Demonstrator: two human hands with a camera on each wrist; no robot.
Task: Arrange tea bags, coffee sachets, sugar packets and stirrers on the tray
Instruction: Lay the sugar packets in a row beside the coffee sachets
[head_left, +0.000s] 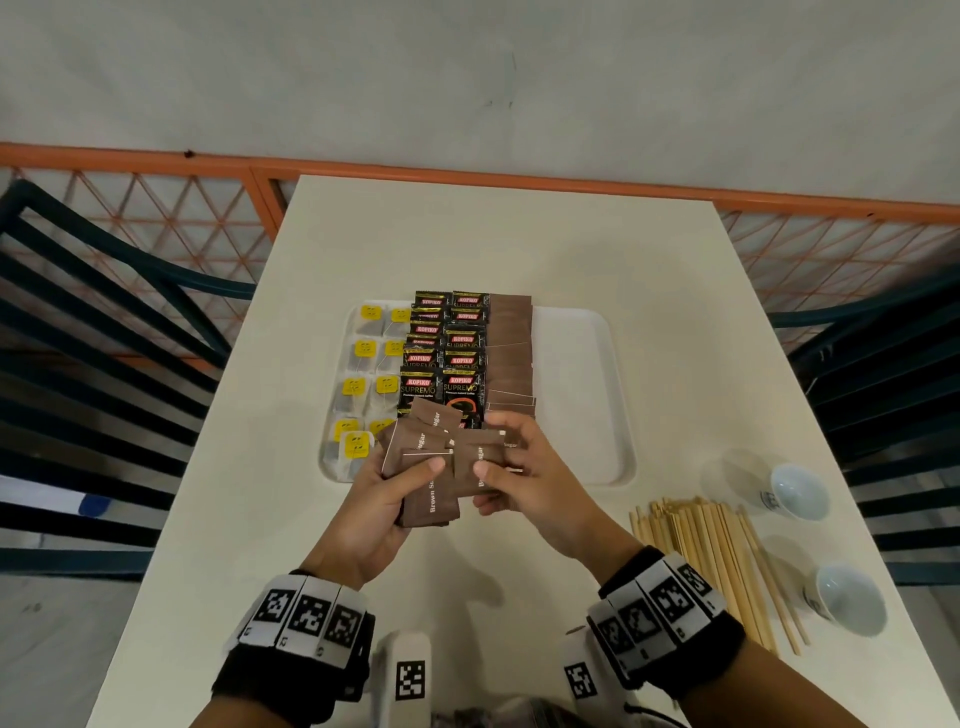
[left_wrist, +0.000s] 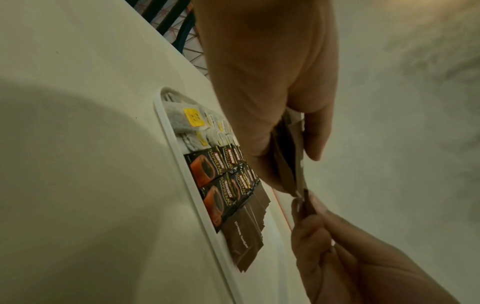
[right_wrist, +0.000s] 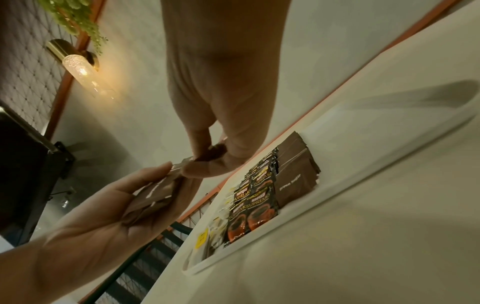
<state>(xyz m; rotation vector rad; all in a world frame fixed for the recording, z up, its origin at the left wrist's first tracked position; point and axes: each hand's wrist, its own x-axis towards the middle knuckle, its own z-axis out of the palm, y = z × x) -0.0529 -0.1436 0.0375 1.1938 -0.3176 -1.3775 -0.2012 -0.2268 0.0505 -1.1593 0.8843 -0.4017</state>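
Our left grip (head_left: 382, 501) clasps a fan of brown sugar packets (head_left: 428, 457); our right grip (head_left: 522, 467) pinches one packet beside it, above the tray (head_left: 582, 395).

The left hand (head_left: 382, 499) grips a fanned bundle; at its 3 o'clock, the right hand (head_left: 524, 475) pinches one piece.
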